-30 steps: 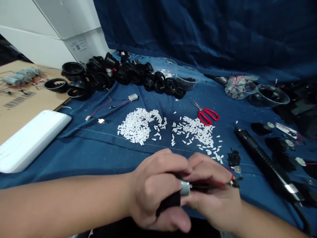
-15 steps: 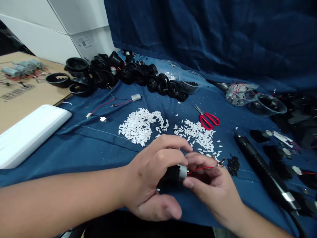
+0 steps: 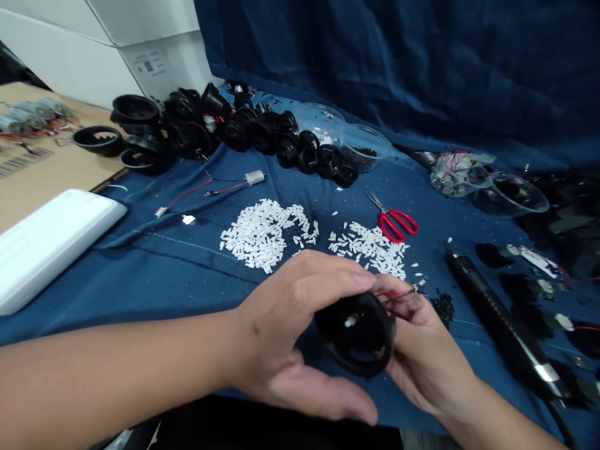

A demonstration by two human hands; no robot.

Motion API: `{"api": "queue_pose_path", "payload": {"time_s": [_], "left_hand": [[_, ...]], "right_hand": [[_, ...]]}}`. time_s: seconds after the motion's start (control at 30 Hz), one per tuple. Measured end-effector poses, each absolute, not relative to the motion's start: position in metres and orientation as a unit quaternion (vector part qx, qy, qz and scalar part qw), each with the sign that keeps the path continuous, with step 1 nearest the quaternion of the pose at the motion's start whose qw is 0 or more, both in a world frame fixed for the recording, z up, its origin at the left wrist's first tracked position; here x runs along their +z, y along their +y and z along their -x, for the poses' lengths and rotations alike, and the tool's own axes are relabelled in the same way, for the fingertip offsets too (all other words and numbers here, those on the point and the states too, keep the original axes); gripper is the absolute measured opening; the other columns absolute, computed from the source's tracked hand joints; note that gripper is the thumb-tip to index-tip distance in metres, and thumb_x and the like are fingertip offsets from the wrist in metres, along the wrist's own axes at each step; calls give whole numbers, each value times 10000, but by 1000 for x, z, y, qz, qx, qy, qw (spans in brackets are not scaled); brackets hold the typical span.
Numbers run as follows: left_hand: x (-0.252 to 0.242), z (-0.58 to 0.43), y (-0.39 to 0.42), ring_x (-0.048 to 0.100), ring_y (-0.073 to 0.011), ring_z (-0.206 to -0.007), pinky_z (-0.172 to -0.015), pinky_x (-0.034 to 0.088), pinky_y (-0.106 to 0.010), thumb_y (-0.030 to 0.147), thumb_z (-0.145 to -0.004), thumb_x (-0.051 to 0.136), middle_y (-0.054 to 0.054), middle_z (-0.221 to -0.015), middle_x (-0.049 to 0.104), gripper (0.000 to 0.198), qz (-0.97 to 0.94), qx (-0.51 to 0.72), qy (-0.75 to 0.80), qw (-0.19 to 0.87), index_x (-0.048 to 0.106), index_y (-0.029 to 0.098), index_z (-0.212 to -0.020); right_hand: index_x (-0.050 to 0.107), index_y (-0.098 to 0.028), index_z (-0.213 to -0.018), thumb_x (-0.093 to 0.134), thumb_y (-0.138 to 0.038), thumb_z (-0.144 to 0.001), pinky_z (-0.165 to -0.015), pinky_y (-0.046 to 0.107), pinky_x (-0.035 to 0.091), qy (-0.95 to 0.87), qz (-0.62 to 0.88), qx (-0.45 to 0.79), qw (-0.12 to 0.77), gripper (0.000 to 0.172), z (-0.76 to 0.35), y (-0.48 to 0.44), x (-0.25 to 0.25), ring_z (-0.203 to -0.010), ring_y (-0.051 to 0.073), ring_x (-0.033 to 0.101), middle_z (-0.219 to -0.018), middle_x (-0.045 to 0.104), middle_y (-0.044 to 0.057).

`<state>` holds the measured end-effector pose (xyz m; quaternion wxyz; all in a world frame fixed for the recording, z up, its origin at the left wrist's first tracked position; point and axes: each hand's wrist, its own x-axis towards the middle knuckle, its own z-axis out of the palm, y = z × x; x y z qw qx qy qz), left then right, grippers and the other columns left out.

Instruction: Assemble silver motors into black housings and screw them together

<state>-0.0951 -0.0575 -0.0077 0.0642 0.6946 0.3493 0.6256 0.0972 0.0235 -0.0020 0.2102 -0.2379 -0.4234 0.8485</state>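
I observed the left hand [image 3: 281,331] curved around a black round plastic housing [image 3: 354,334] near centre, the right hand [image 3: 424,356] pinching thin red wires [image 3: 396,292]; the housing looked light, rigid, best held by its outer wall.

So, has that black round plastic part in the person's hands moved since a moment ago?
Yes: measured against the red-handled scissors, the black round plastic part has shifted slightly right and turned its round end toward the camera.

Bright, even light from above, soft shadows beneath the left hand [image 3: 290,337] and the black plastic housing [image 3: 355,334], mild glare along the white plastic slab [image 3: 51,247], slight overall softness, wide-angle bending toward the frame edges, and dim, shadowed folds in the blue cloth backdrop [image 3: 422,62].
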Motion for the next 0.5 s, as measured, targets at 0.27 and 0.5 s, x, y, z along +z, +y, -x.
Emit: {"api": "queue_pose_path", "payload": {"time_s": [0.27,0.5], "left_hand": [[5,111,-49,791,-229,-1009,-896,656,-368,449,-794,920,-133,-1103,812,677,-733,580,355,22,604,147,-1311],[8,113,-52,804,-227,-937,-836,663,-358,528,-780,908,-100,-1081,830,683,-735,570,367,5,609,171,-1280]], "right_hand": [[756,-209,-884,779,-321,-926,-526,198,565,-561,268,767,159,121,-99,25,-8,-552,113,658,-709,712,-2],[717,-280,-1222,796,-137,-836,-867,332,582,-854,182,312,375,419,-113,21,-2,-941,199,681,-1038,735,37]]}}
